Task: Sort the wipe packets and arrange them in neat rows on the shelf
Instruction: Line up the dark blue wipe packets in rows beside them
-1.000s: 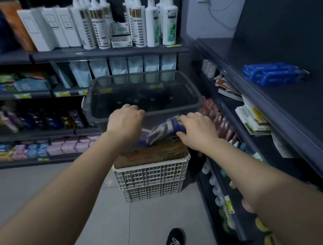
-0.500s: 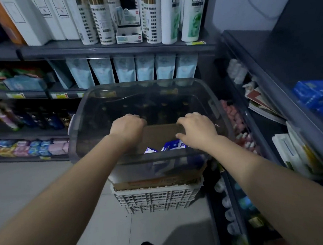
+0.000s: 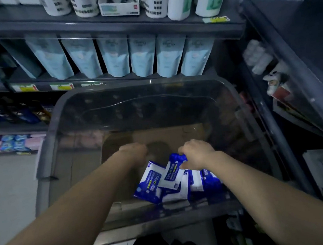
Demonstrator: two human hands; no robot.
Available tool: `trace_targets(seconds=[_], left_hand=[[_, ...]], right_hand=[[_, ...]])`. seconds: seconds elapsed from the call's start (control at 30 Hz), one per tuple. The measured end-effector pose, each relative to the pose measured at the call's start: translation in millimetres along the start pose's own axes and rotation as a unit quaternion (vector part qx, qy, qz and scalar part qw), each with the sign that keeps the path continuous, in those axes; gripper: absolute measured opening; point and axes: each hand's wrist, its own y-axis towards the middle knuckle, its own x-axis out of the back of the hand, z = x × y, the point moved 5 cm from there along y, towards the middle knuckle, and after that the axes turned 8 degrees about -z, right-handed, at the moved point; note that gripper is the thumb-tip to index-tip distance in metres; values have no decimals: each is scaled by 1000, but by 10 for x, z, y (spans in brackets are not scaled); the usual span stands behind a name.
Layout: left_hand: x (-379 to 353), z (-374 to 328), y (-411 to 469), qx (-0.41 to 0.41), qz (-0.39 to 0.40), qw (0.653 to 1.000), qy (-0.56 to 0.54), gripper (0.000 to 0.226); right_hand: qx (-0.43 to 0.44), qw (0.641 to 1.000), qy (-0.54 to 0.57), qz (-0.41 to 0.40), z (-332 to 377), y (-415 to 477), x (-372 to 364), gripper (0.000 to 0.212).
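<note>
1. bin (image 3: 49,150): one, smoky clear plastic with a rounded rim, filling the middle of the view. Brown cardboard (image 3: 167,135) shows through its base.
2. wipe packets (image 3: 196,183): a loose blue-and-white heap inside the bin at its six-o'clock end, against the near wall. They overlap at odd angles, so the count cannot be told.
3. front packet (image 3: 150,183): at the nine-o'clock edge of the heap, face up and tilted, printed "75%".
4. held packet (image 3: 171,174): white body with a blue top edge, tilted above the heap and overlapping the front packet's three-o'clock side.
5. right hand (image 3: 196,154): inside the bin, knuckles up. Fingers and thumb are curled and pinch the blue top edge of the held packet, which hangs at seven o'clock from the hand. The rest of the heap lies at six o'clock, under the wrist.
6. left hand (image 3: 133,152): inside the bin at nine o'clock of the right hand, apart from it. The back of the hand faces up and the fingers bend down out of sight — whether they hold anything cannot be told. The heap lies at four o'clock of it, with the front packet's top corner near.
7. pouches (image 3: 113,56): a pale blue row standing on the shelf at twelve o'clock, behind the bin.
8. bottles (image 3: 176,1) and small box (image 3: 118,7): white, on the shelf above the pouches.
9. price labels (image 3: 62,86): on the shelf edge at ten o'clock.
10. side shelving (image 3: 272,113): dark, at three o'clock — contents blurred.
</note>
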Motion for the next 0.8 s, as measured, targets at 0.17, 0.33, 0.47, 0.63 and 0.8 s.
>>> trace_targets(seconds=[0.17,0.33,0.47,0.63,0.8], left_hand=[[-418,-33,248,-52,69,996,-33,40],[-557,-143,340,-70,32,997,-16,63],[-669,-93,385,4,52,997,-55,48],[-659,69,480,47,53,981,-183,26],[-576,326,482,161,72,830,-529,21]], right_hand=[[78,994,-30,66,168,352,-293,63],[124,978,-28,167,295,581,-577,70],[121,977,-3,175,252,687,-647,86],[95,982,47,153,202,759,-643,112],[91,994,63,2,252,835,-467,95]])
